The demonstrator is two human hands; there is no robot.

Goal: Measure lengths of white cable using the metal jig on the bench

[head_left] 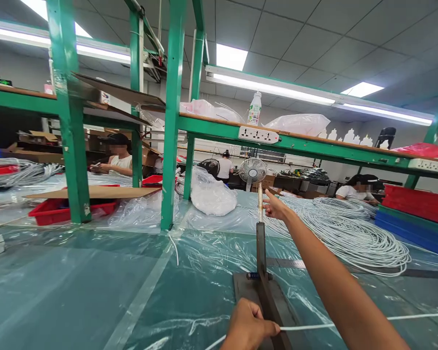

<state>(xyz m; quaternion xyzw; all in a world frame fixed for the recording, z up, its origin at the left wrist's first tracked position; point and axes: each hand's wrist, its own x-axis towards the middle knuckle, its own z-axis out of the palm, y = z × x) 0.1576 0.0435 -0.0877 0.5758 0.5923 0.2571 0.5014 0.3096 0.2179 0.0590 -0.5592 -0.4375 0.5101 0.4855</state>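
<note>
On the table [76,287] I see a lever tool [261,248], at right cable coils [357,238], at left a red tray [46,217].

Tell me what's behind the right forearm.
Coiled white cables, a flat strip and a single cable show on both sides of the right forearm; whatever it covers is hidden.

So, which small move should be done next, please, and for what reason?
I would probably shift the left hand so its fingertips clear the metal bar: they pinch the white cable right at this bar, while the lever stands upright at the bar's far end and the right hand is at its handle.
</note>
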